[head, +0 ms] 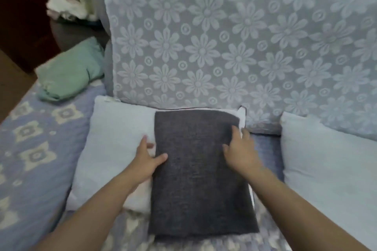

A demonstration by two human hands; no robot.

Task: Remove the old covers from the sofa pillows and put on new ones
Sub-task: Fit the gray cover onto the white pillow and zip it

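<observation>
A dark grey cover [201, 171] lies over the right part of a white pillow [114, 144] on the sofa seat [30, 149], its far edge against the flowered backrest [224, 36]. The pillow's bare white left part sticks out from under the cover's left edge, and a thin white strip shows along the cover's right edge. The left hand [145, 161] sits at the cover's left edge: its thumb lies on top of the grey cloth while the fingers reach over the white pillow beside it, loosely spread; whether they are tucked under the edge cannot be told. The right hand [239, 153] rests near the cover's far right corner, fingers spread, with the fingertips at the white strip. A second white pillow [326, 165] lies to the right, well apart, and a folded green cloth [69, 73] lies at the far left of the seat.
</observation>
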